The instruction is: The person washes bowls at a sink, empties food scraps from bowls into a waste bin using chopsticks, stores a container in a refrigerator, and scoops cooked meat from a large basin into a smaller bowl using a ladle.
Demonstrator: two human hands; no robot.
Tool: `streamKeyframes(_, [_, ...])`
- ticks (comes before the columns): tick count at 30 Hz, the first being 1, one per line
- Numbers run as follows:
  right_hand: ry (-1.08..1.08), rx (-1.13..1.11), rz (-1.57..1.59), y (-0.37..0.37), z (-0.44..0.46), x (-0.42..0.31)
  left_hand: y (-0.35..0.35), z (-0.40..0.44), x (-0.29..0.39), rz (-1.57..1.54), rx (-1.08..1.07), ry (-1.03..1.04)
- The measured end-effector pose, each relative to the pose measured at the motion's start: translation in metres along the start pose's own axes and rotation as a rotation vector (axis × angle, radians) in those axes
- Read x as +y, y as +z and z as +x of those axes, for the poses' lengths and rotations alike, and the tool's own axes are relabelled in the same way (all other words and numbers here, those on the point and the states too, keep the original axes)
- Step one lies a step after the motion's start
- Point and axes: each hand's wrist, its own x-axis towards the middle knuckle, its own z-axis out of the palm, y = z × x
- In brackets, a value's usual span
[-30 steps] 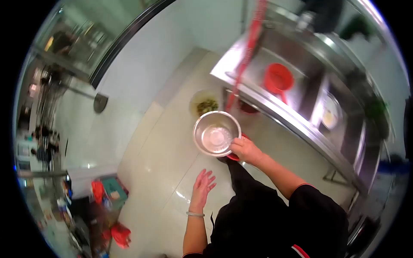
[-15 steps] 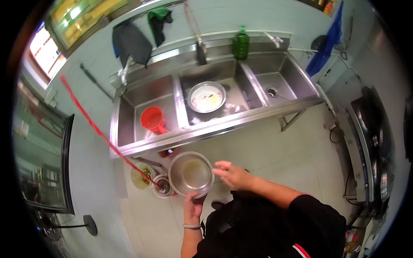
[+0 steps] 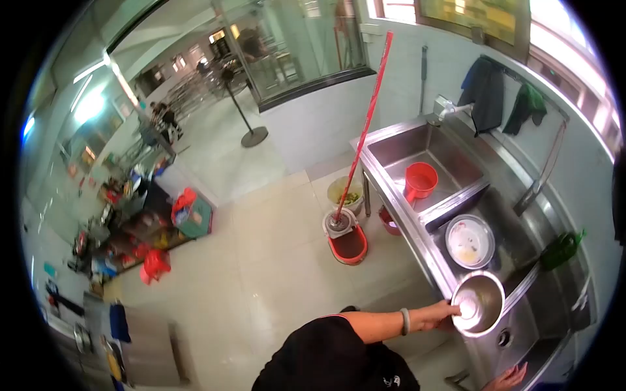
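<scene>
A round steel bowl (image 3: 490,305) is in my left hand (image 3: 435,317), gripped by its near rim. The bowl is tilted, with its hollow side showing, and hangs over the sink's front edge by the right-hand basin (image 3: 521,322). My right hand (image 3: 507,379) is low at the frame's edge by that basin, fingers stretched out and holding nothing; part of it is cut off. Just beyond the bowl, a metal basin (image 3: 471,263) with whitish, food-specked contents sits in the middle sink. A red dipper (image 3: 421,179) lies in the left sink.
A red-handled mop (image 3: 366,124) stands in a red bucket (image 3: 349,251) on the floor, beside a pail of green scraps (image 3: 347,195). A green soap bottle (image 3: 559,251) is at the sink's back. Shelving with red bags (image 3: 155,265) stands across the room.
My view has swung left toward the room. The bowl in my left hand has moved from above the floor to over the sink. My right hand has moved away from the bowl.
</scene>
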Motion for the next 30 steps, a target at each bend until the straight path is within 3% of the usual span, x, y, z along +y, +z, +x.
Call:
streamKeyframes(1, [-0.063,0.020,-0.214,-0.033,0.042,-0.060,0.017,-0.005,-0.005,0.008,-0.050,0.047])
streamKeyframes(3, [-0.229,0.036,-0.303,-0.028,0.093,-0.026,0.033,0.015,-0.026,-0.001,0.054,0.024])
streamKeyframes(4, [-0.423,0.160,-0.391,-0.016,0.119,0.007,0.033,0.032,-0.034,-0.011,0.073,0.045])
streamKeyframes(5, [-0.362,0.188,-0.292,0.002,0.144,0.044,0.032,0.054,-0.041,0.019,0.029,0.011])
streamKeyframes(6, [-0.177,0.032,-0.364,0.000,0.173,0.036,0.032,0.072,-0.044,0.055,-0.016,-0.029])
streamKeyframes(7, [-0.289,0.159,-0.345,0.022,0.188,0.071,0.033,0.088,-0.045,0.059,-0.003,-0.018])
streamKeyframes(9, [-0.286,0.174,-0.411,0.053,0.217,0.133,0.048,0.111,-0.036,0.109,-0.022,-0.085])
streamKeyframes(10, [-0.283,0.107,-0.330,0.081,0.237,0.195,0.071,0.117,-0.031,0.098,0.039,-0.043])
streamKeyframes(12, [-0.261,-0.025,-0.167,0.143,0.273,0.336,0.086,0.159,-0.027,0.081,-0.053,-0.056])
streamKeyframes(13, [-0.138,-0.168,-0.030,0.158,0.280,0.368,0.095,0.180,-0.033,0.067,-0.136,-0.086])
streamKeyframes(14, [-0.182,-0.253,-0.095,0.171,0.288,0.398,0.088,0.233,-0.056,0.063,-0.210,-0.142])
streamKeyframes(16, [0.025,-0.344,0.022,0.157,0.286,0.323,0.114,0.247,-0.044,0.167,-0.080,-0.190])
streamKeyframes(17, [-0.022,-0.322,0.005,0.164,0.293,0.335,0.134,0.259,-0.042,0.238,0.025,-0.205])
streamKeyframes(19, [0.241,-0.351,0.273,0.167,0.285,0.330,0.109,0.335,-0.084,0.252,-0.138,-0.258])
streamKeyframes(20, [0.229,-0.371,0.179,0.157,0.285,0.315,0.123,0.337,-0.085,0.209,-0.109,-0.187])
streamKeyframes(22, [0.099,-0.361,0.051,0.150,0.288,0.294,0.142,0.354,-0.067,0.228,-0.020,-0.345])
streamKeyframes(23, [0.083,-0.370,0.117,0.141,0.299,0.279,0.157,0.363,-0.067,0.306,0.084,-0.301])
streamKeyframes(28, [0.063,-0.402,0.432,0.131,0.330,0.283,0.188,0.437,-0.084,0.233,0.207,-0.290])
streamKeyframes(30, [0.122,-0.293,0.647,0.144,0.322,0.296,0.205,0.459,-0.095,0.197,0.253,-0.296])
